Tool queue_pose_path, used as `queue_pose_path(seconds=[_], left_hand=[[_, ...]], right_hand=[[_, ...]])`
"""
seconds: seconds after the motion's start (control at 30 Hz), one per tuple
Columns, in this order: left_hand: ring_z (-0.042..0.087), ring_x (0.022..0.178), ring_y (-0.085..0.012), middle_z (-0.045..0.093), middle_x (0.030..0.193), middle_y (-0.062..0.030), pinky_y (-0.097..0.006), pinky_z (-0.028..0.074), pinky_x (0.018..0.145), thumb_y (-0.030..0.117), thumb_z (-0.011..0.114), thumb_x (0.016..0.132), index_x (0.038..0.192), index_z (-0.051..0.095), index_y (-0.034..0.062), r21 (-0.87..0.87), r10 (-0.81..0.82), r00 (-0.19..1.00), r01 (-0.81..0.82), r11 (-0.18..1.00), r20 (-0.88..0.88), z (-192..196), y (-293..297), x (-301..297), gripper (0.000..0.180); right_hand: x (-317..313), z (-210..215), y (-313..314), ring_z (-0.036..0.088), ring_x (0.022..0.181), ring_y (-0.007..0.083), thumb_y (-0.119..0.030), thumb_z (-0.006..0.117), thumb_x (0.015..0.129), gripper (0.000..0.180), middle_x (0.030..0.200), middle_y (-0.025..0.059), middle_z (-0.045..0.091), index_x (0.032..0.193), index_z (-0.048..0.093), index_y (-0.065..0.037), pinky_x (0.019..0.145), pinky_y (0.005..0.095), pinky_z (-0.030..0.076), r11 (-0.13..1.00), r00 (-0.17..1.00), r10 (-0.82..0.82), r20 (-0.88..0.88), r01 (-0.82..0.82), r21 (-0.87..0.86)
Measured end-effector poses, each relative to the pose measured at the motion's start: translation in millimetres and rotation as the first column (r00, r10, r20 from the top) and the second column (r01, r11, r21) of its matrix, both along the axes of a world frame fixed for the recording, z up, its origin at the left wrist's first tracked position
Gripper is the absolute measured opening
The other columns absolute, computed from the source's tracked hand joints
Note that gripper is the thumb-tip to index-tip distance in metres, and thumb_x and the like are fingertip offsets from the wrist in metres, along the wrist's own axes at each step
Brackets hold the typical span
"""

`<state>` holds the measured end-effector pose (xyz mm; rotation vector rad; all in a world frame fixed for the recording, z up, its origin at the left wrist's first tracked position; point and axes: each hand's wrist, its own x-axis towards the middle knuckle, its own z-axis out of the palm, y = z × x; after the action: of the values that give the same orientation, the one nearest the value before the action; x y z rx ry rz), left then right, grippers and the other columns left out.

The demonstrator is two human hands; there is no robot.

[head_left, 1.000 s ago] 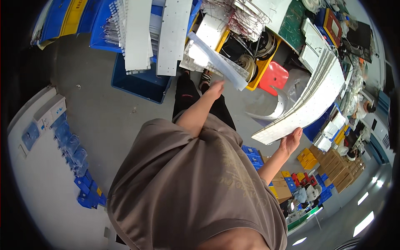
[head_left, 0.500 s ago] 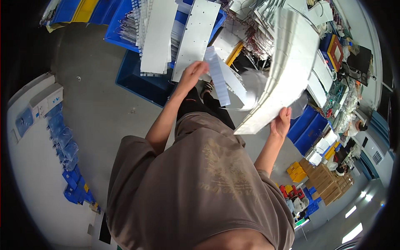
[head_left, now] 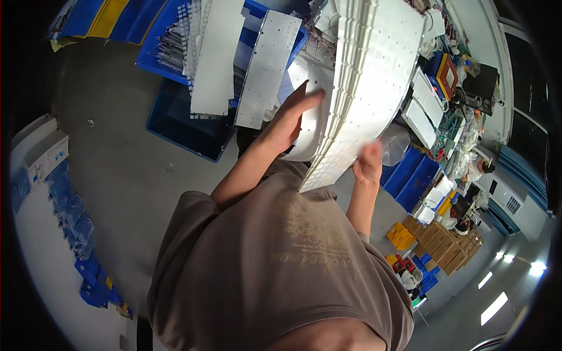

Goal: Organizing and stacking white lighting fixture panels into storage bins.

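A thick stack of long white perforated sheets (head_left: 374, 76) stands tilted in front of me, bowed along its length, its layered edges facing left. My right hand (head_left: 369, 164) grips its lower right side, with the thumb on the outer face; the fingertips are blurred. Left of the stack, a white sheet (head_left: 314, 126) curls away from it. My left hand (head_left: 287, 123) is at this sheet's left edge, one digit laid across its face and the other fingers mostly hidden behind it.
Long white panels (head_left: 215, 64) and a dotted panel (head_left: 266, 70) lean over a blue crate (head_left: 155, 52) at the far left. A dark blue bin (head_left: 181, 126) sits on the floor below. To the right are blue bins (head_left: 407, 181), a cluttered bench and cardboard boxes (head_left: 436, 240).
The stack has swung left and more upright, its dotted face now turned toward me. My left hand has moved right, from beside the pale strip to the curled sheet.
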<state>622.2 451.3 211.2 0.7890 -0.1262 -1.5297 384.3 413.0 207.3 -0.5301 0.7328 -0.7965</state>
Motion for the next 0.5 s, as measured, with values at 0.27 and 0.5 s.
queue_pose_path(seconds=[0.27,0.5], left_hand=[[0.062,0.1,-0.018,0.066,0.113,-0.0122,-0.027,0.047,0.084,0.017,0.052,0.093,0.132,0.052,-0.0009,0.155,-0.063,0.998,0.061,0.986,0.007,2.4,3.1,14.9,0.043],[0.065,0.089,-0.0172,0.066,0.111,-0.0137,-0.023,0.051,0.069,-0.004,0.054,0.086,0.125,0.054,-0.0041,0.023,0.04,0.961,-0.048,0.999,0.272,-6.3,16.2,8.7,0.04]], right_hand=[[0.0,-13.1,4.4,0.07,0.097,0.0287,0.002,0.065,0.088,0.051,0.116,0.0186,0.067,0.135,0.046,0.003,0.091,0.0386,0.056,0.999,0.998,0.054,-0.021,-0.054,-0.004],[2.9,-22.9,15.4,0.07,0.092,0.0243,0.004,0.059,0.091,0.042,0.113,0.018,0.068,0.132,0.049,0.005,0.083,0.0273,0.056,1.0,0.993,0.012,-0.113,-0.015,-0.02]])
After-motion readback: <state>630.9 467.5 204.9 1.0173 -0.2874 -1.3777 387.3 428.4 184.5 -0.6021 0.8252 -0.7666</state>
